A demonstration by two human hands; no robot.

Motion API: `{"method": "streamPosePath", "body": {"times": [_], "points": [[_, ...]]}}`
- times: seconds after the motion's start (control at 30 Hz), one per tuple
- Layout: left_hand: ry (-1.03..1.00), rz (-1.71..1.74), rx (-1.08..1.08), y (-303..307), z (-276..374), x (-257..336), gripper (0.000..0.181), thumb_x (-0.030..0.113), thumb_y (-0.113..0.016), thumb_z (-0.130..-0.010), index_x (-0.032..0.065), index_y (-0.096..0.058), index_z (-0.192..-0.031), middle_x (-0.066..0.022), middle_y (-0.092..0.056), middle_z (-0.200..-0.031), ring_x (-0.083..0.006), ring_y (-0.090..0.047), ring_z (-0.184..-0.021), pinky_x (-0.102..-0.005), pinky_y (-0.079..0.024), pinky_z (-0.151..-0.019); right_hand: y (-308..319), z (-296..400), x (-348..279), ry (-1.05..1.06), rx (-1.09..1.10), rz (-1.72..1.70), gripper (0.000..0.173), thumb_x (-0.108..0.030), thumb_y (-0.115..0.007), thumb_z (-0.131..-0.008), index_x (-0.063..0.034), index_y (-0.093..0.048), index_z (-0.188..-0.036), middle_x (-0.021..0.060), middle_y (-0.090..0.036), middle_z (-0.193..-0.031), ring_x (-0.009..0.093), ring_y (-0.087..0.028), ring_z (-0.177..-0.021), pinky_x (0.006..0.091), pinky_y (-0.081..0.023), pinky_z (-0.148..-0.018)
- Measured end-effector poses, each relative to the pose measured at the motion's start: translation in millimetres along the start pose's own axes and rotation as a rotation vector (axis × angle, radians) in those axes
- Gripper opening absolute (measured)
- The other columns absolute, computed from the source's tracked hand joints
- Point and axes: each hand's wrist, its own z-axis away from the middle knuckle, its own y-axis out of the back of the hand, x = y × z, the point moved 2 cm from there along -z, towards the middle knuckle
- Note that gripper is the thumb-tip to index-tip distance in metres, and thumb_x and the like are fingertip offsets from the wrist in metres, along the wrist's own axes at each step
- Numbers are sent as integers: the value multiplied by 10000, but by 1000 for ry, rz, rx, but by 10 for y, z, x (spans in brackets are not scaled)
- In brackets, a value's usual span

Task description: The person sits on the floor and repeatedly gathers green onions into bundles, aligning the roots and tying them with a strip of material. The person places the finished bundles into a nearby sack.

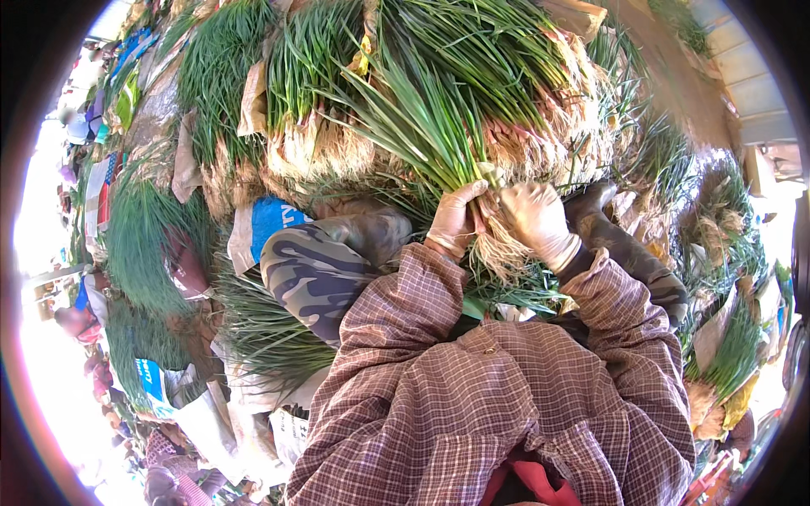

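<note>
A bunch of rooted green onion-like plants (436,145) is held up before my chest, its long leaves fanning to the upper left and its pale roots (497,250) hanging down. My left hand (455,215), in a thin glove, wraps around the reddish stems from the left. From the right, my gloved right hand (538,218) is curled against the same stems just above the roots; its fingertips are partly hidden. Just beyond my hands lies a large pile of similar plants (468,57), with roots towards me.
My camouflage-clad knee (316,272) and dark boot (595,209) flank the work spot. More bundles (310,82) lie at the upper left, with another leafy heap (149,246) at left. A blue-and-white printed sack (272,224) is beside my knee. Other people are at the far left.
</note>
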Motion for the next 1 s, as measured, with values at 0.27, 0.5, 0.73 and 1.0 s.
{"method": "streamPosePath", "body": {"times": [0.27,0.5,0.73,1.0], "points": [[-69,243,-6,234,-15,-113,269,167,-513,-921,-60,-624,-1013,-135,-650,-823,-218,-630,-703,-353,-560,-657,-244,-200,315,-242,-283,-964,352,-250,-620,-891,-83,-623,-1201,99,-688,-1052,185,-672,-852,310,-535,-774],[-8,315,-75,91,83,-197,207,200,-553,-926,10,-610,-984,-88,-628,-822,-216,-613,-756,-337,-542,-641,-301,-437,-103,-787,-101,-1989,210,-209,-597,-937,-29,-637,-1037,5,-648,-823,101,-603,-703,245,-486,-618],[-64,-115,399,-135,138,-95,258,165,-546,-890,-56,-648,-804,-112,-609,-579,-154,-539,-429,-255,-461,-425,70,15,-99,-515,430,-1931,203,-211,-543,-970,-39,-584,-871,26,-580,-773,137,-571,-676,281,-509,-713],[56,308,4,-51,101,-1,234,148,-552,-915,-1,-583,-1092,-67,-622,-807,-218,-599,-689,-370,-521,-622,-340,298,737,-177,-291,-375,293,-252,-586,-891,-146,-646,-1158,135,-650,-1103,245,-662,-931,357,-528,-815]]}}
